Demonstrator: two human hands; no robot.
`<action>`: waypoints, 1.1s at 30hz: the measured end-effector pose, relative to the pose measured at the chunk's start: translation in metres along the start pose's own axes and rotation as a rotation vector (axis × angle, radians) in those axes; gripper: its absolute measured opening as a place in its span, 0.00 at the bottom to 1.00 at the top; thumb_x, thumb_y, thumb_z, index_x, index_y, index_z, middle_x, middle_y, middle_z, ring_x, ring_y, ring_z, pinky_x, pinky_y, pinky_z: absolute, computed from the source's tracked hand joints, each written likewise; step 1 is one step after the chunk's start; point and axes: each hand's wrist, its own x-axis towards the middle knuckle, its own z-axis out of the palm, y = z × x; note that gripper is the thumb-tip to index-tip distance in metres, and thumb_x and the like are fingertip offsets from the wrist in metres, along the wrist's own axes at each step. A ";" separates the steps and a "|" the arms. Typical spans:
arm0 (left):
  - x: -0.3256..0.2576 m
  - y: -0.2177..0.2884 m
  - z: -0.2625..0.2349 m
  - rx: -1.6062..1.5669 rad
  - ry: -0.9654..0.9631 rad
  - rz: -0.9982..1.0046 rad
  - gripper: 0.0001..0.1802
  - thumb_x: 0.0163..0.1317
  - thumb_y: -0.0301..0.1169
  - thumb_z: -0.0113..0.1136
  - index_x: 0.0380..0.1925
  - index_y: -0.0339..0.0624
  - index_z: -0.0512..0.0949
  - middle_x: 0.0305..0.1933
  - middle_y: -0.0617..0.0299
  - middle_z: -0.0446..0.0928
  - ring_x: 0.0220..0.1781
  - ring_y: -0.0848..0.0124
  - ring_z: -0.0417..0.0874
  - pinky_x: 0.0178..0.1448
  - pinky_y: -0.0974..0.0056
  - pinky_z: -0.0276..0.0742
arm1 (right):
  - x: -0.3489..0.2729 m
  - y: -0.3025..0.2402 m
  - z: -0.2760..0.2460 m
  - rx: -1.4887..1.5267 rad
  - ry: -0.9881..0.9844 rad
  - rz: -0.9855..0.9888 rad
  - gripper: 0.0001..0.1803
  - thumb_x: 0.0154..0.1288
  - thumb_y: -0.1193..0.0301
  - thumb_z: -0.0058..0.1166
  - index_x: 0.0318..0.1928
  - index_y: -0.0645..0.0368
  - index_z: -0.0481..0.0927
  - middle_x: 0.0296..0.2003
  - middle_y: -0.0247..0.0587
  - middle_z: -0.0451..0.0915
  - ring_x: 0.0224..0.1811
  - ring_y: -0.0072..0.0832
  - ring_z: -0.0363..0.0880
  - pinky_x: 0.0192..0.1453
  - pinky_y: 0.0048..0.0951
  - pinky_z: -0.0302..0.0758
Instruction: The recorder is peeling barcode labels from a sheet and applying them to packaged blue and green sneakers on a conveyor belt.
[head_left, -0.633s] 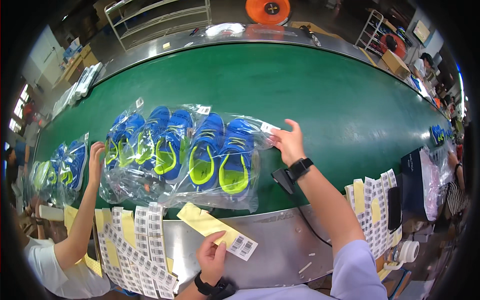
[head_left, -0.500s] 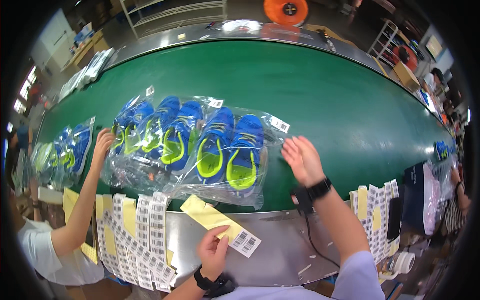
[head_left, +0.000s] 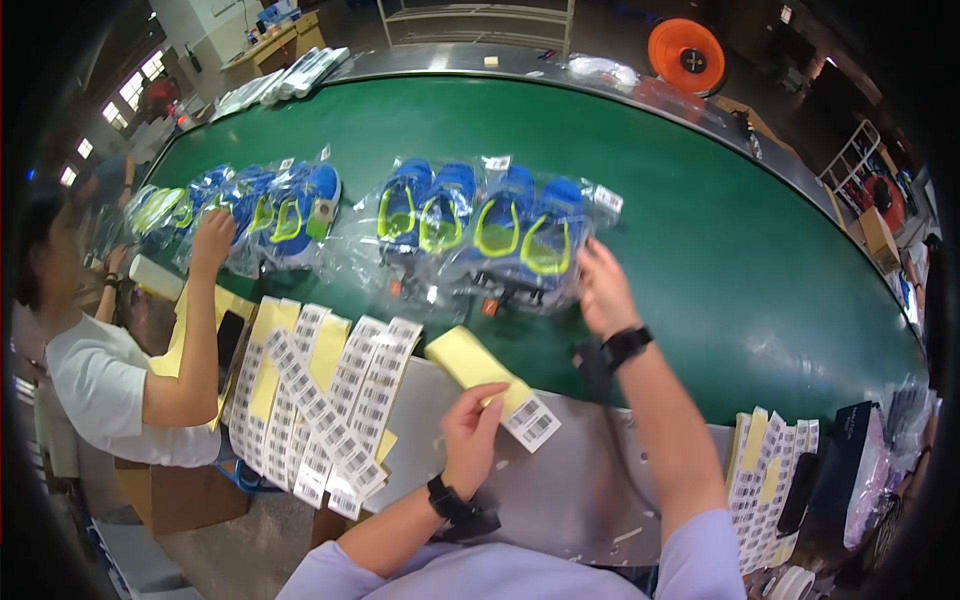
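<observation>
My left hand point(head_left: 470, 430) pinches a strip of barcode labels point(head_left: 530, 422) on yellow backing paper, above the metal front edge of the belt. At the right side of the nearest clear plastic bag point(head_left: 465, 275), my right hand point(head_left: 604, 290) has its fingers bent against the film and seems to grip it. Inside the bag is a pair of blue shoes point(head_left: 548, 235) with lime-green linings. Another bagged pair of blue shoes point(head_left: 440, 215) lies directly to its left. White barcode labels point(head_left: 607, 198) show at the bags' far corners.
A co-worker's hand point(head_left: 212, 240) is over more bagged shoes point(head_left: 290, 215) at the left. Label sheets point(head_left: 345, 410) hang over the front edge, with more label sheets point(head_left: 765, 480) at the right beside a dark box point(head_left: 845, 470). The green belt point(head_left: 720, 260) stretches behind.
The view has shifted, and the bagged shoes have separated into two groups, one pair now beside the co-worker's. My right hand has gone from spread fingers to bent fingers at the bag's edge.
</observation>
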 end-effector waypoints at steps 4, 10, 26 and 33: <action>-0.001 -0.008 -0.016 0.183 -0.141 -0.026 0.11 0.70 0.26 0.53 0.48 0.34 0.78 0.45 0.60 0.80 0.43 0.78 0.79 0.49 0.72 0.75 | -0.046 -0.022 0.003 -0.092 0.062 0.023 0.16 0.72 0.69 0.51 0.55 0.63 0.73 0.54 0.39 0.77 0.58 0.27 0.73 0.61 0.33 0.69; -0.002 -0.008 -0.007 0.085 -0.122 0.021 0.10 0.68 0.25 0.56 0.47 0.35 0.79 0.36 0.66 0.80 0.32 0.85 0.75 0.34 0.76 0.70 | -0.201 -0.006 0.015 -0.297 -0.122 0.346 0.09 0.72 0.70 0.52 0.46 0.63 0.79 0.37 0.36 0.81 0.38 0.20 0.79 0.43 0.22 0.76; -0.037 -0.003 0.016 0.148 -0.329 -0.100 0.20 0.68 0.21 0.54 0.60 0.35 0.71 0.49 0.55 0.82 0.50 0.74 0.82 0.54 0.70 0.77 | -0.235 -0.005 -0.011 -0.449 -0.223 0.271 0.08 0.70 0.71 0.55 0.34 0.63 0.80 0.24 0.28 0.77 0.23 0.13 0.73 0.26 0.17 0.69; -0.035 -0.016 0.006 0.080 -0.312 -0.139 0.16 0.66 0.22 0.57 0.54 0.37 0.75 0.41 0.63 0.82 0.42 0.80 0.81 0.45 0.74 0.76 | -0.237 0.002 0.002 -0.624 -0.254 0.239 0.10 0.68 0.71 0.56 0.31 0.63 0.78 0.22 0.28 0.76 0.22 0.14 0.72 0.26 0.18 0.68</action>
